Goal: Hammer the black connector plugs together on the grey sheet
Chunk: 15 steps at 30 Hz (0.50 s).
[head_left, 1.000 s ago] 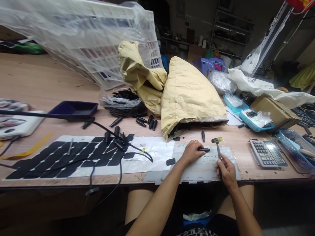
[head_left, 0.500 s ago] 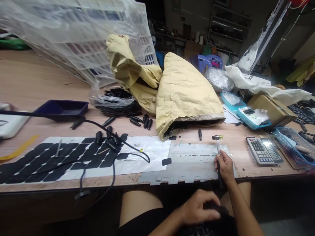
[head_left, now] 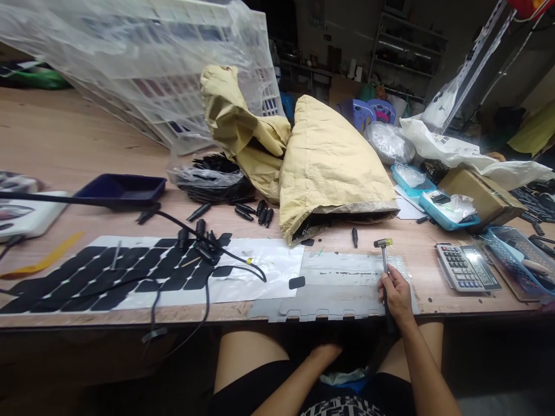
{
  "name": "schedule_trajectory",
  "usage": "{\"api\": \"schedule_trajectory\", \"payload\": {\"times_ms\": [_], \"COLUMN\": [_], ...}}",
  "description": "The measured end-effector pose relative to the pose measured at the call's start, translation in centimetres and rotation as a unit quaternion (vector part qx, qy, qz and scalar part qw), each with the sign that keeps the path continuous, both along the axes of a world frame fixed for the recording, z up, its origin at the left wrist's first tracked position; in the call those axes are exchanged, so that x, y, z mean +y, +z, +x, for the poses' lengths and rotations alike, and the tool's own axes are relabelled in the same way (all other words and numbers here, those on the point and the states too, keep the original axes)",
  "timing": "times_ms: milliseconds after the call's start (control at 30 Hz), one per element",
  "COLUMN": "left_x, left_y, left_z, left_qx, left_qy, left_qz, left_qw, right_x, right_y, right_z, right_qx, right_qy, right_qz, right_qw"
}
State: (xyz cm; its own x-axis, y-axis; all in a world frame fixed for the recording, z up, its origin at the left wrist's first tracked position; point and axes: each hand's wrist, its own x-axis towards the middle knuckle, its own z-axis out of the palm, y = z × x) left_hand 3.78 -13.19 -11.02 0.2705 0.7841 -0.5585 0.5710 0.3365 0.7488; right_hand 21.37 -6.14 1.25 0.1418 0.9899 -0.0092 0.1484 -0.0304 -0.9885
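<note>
Head view, right hand (head_left: 395, 294) grip clenched round slim yellow-headed hammer (head_left: 384, 254), left grip unreadable under table

Right hand (head_left: 395, 294) closed in a fist; left hand (head_left: 326, 353) lowered between the thighs.

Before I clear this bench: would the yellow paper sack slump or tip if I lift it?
Probably floppy: the yellow paper sack is creased and sags into a peak. Its mouth lies open at the table edge side, dark items showing inside, so contents may spill. Weight is unclear.
</note>
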Motion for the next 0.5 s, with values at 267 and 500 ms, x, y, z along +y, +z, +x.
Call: {"api": "schedule_trajectory", "payload": {"times_ms": [267,500], "left_x": [-1.1,-2.3], "left_y": [8.6,17.0], "left_z": [-1.3,-5.2], "left_qx": [-0.175,-0.467], "left_qy": [-0.204,-0.106], "left_qz": [-0.037,0.106], "left_qw": [0.963,0.871], "right_x": [0.0,0.3], "right_y": [0.4,0.3], "right_z": [-0.1,-0.1], "right_qx": [0.001,0.0], "right_qy": [-0.017,-0.017], "right_qz": [-0.005,-0.006], "right_qw": [1.0,1.0]}}
